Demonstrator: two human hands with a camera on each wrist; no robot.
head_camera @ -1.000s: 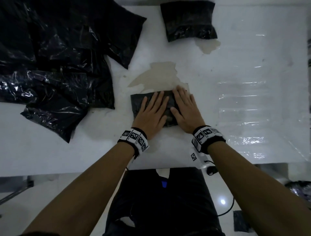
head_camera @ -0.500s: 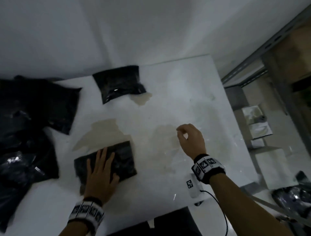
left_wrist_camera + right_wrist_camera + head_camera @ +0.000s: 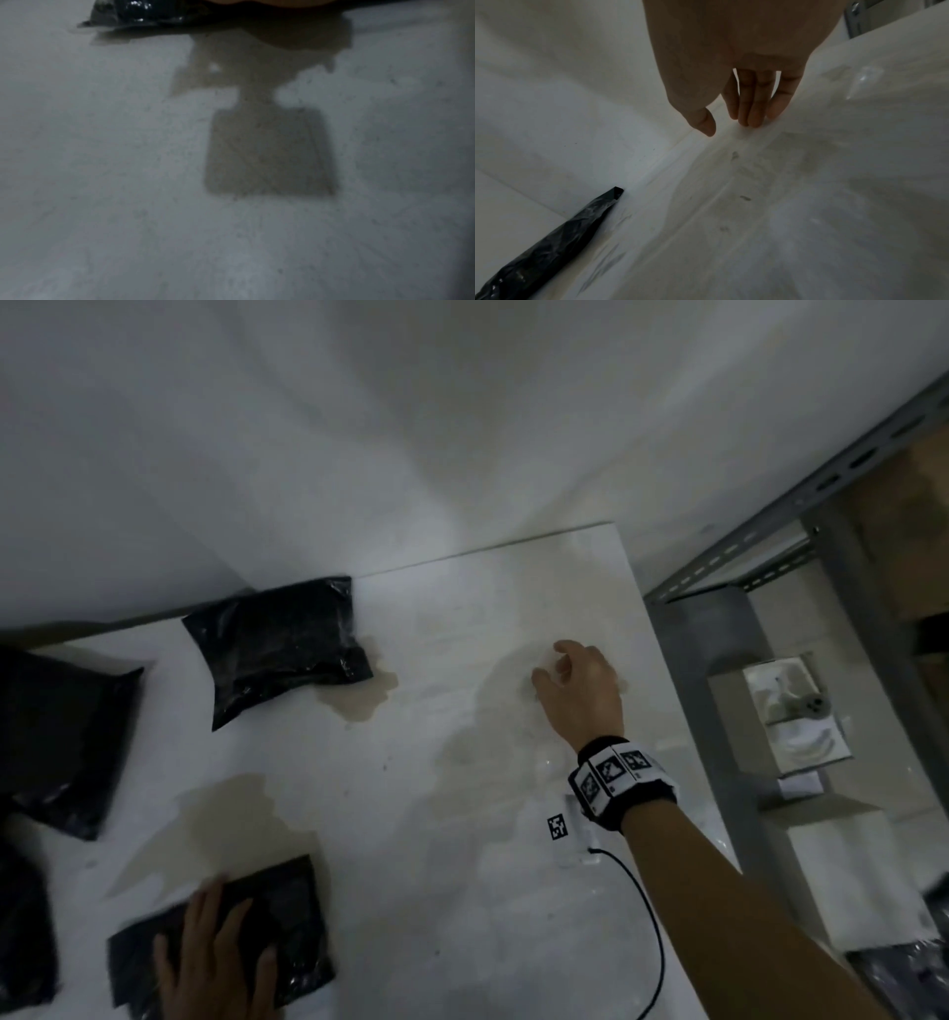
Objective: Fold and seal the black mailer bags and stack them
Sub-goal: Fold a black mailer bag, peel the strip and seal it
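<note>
A folded black mailer bag (image 3: 295,911) lies at the near left of the white table (image 3: 462,891). My left hand (image 3: 226,932) rests flat on it with straight fingers. In the left wrist view only the bag's shiny edge (image 3: 133,16) shows at the top. A second folded black bag (image 3: 277,649) lies at the back by the wall; it also shows as the black bag (image 3: 546,249) low left in the right wrist view. My right hand (image 3: 552,667) hovers over the far right of the table, fingers (image 3: 754,105) relaxed and holding nothing.
A pile of unfolded black bags (image 3: 56,726) covers the left edge. Brownish stains (image 3: 359,701) mark the tabletop. A small white device (image 3: 577,834) with a black cable lies near my right wrist. Grey metal shelving (image 3: 719,567) stands just past the table's right edge.
My right hand has lifted off the folded bag and moved away to the far right of the table. My left hand stays flat on the bag. The head view has swung right.
</note>
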